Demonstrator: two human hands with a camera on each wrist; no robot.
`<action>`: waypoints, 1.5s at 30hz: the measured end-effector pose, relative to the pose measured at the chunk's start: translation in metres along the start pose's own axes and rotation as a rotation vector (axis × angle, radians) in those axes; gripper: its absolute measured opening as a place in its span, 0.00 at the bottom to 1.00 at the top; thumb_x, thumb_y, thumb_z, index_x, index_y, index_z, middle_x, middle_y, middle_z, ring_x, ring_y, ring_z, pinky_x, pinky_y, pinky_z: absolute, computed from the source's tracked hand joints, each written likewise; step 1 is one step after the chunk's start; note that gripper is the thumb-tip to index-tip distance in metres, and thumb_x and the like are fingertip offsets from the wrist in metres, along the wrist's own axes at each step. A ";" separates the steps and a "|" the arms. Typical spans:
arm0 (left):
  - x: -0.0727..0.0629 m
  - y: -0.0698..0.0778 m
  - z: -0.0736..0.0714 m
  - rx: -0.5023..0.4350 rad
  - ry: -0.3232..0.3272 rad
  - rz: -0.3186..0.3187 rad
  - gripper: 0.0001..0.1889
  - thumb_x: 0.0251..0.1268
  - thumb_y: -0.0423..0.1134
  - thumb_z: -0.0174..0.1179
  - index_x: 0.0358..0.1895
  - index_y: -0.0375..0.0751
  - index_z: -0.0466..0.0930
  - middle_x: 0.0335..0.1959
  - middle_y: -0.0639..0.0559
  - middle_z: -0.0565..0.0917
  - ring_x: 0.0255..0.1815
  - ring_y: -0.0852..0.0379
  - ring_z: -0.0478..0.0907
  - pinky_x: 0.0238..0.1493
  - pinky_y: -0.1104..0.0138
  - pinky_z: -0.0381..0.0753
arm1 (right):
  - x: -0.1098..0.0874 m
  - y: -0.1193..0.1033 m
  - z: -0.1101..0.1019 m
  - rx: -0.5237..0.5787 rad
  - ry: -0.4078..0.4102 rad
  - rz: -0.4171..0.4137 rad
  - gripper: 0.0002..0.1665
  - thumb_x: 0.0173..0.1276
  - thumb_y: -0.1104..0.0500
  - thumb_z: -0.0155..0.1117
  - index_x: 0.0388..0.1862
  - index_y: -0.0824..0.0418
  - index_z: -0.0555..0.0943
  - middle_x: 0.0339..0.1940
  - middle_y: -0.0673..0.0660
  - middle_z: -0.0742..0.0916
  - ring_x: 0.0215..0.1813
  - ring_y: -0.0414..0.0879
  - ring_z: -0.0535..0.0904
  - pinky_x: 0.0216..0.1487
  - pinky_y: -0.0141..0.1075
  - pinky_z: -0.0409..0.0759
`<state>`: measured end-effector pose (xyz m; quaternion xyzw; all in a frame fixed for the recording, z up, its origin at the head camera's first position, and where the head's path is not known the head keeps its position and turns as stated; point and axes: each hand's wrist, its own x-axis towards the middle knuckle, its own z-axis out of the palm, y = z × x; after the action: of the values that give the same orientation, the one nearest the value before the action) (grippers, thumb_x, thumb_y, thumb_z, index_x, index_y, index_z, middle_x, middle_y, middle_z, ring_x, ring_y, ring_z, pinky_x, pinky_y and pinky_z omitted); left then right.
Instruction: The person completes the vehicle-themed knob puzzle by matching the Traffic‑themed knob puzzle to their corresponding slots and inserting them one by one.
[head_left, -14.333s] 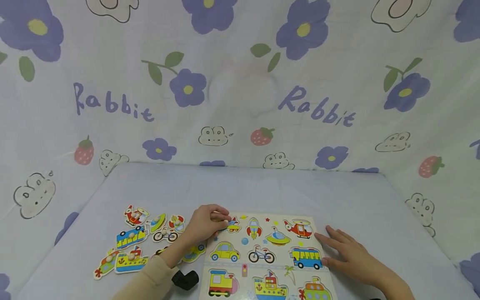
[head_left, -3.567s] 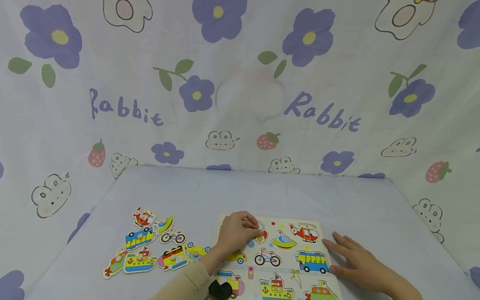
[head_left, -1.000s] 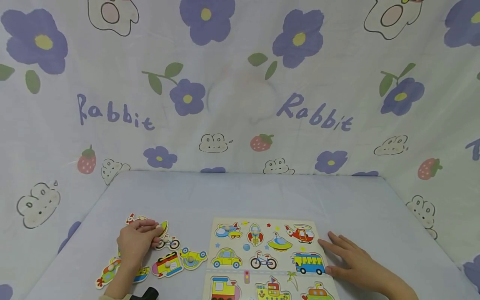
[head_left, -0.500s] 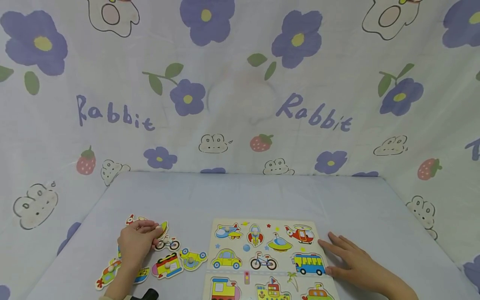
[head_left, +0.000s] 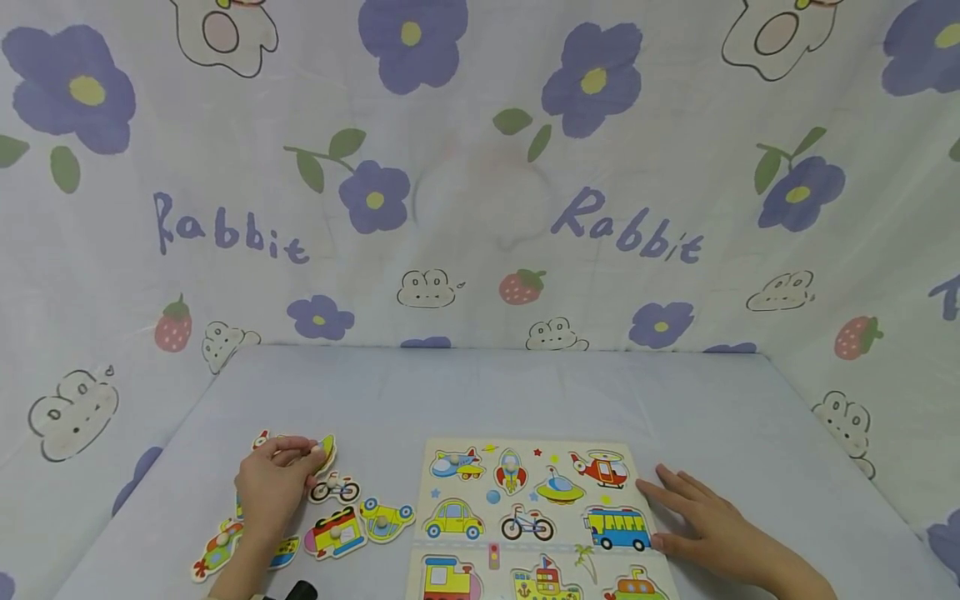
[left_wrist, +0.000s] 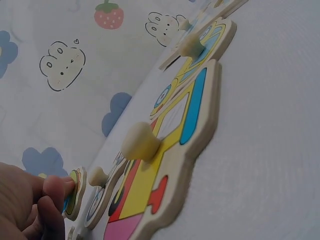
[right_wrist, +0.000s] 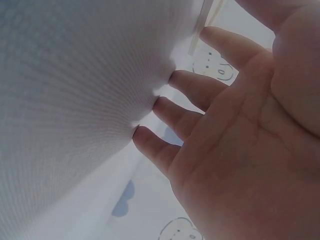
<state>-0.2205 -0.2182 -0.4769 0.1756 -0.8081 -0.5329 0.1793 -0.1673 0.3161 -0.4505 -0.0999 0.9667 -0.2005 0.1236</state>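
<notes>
Thumb and fingers of my left hand [head_left: 273,483] pinch the green and yellow flying saucer puzzle piece [head_left: 327,451], which stands tilted at the back of the loose pieces. In the left wrist view the saucer piece [left_wrist: 75,195] is held at the fingertips, beside the bicycle piece [head_left: 335,487]. My right hand [head_left: 708,521] lies with spread fingers along the right edge of the puzzle board [head_left: 417,517]; the right wrist view shows its fingertips on the tablecloth. Knobbed airplane [head_left: 457,463] and rocket [head_left: 511,472] pieces sit in the board's top row.
Loose train [head_left: 335,533], car [head_left: 386,518] and submarine [head_left: 217,550] pieces lie left of the board. My left hand and forearm partly cover the helicopter [head_left: 261,438], the ship [head_left: 285,552] and the bus. A patterned cloth wall [head_left: 480,208] rises behind the table.
The airplane and rocket pieces came to sit in the board. My left hand went from the board back left to the saucer piece, which now tilts up slightly. My right hand stayed put.
</notes>
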 end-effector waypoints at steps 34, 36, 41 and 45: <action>-0.004 0.009 -0.003 -0.054 -0.095 -0.003 0.16 0.58 0.43 0.72 0.45 0.40 0.82 0.38 0.49 0.88 0.17 0.51 0.79 0.18 0.69 0.72 | 0.000 0.001 0.001 0.007 0.006 -0.009 0.48 0.55 0.30 0.67 0.73 0.47 0.70 0.77 0.63 0.60 0.75 0.71 0.45 0.58 0.75 0.49; -0.005 0.011 -0.003 -0.060 -0.101 -0.005 0.16 0.58 0.43 0.73 0.45 0.40 0.82 0.38 0.49 0.88 0.17 0.50 0.79 0.18 0.69 0.72 | 0.000 0.001 0.000 0.004 0.007 -0.008 0.48 0.55 0.30 0.67 0.73 0.47 0.70 0.77 0.63 0.60 0.75 0.71 0.45 0.58 0.75 0.50; -0.008 0.016 -0.002 -0.066 -0.117 -0.003 0.15 0.58 0.43 0.73 0.44 0.40 0.83 0.37 0.49 0.88 0.18 0.51 0.79 0.18 0.69 0.73 | -0.001 0.000 0.000 0.001 0.009 -0.003 0.48 0.55 0.30 0.67 0.73 0.47 0.70 0.77 0.63 0.60 0.75 0.71 0.45 0.58 0.75 0.50; -0.010 0.018 -0.002 -0.058 -0.127 -0.007 0.14 0.58 0.43 0.72 0.44 0.40 0.83 0.37 0.49 0.88 0.19 0.51 0.79 0.18 0.69 0.73 | -0.002 -0.001 0.000 0.006 0.008 -0.002 0.48 0.55 0.31 0.67 0.73 0.47 0.70 0.77 0.63 0.60 0.75 0.71 0.45 0.58 0.75 0.49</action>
<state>-0.2125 -0.2083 -0.4610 0.1389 -0.8016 -0.5666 0.1308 -0.1654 0.3154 -0.4497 -0.0999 0.9665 -0.2039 0.1199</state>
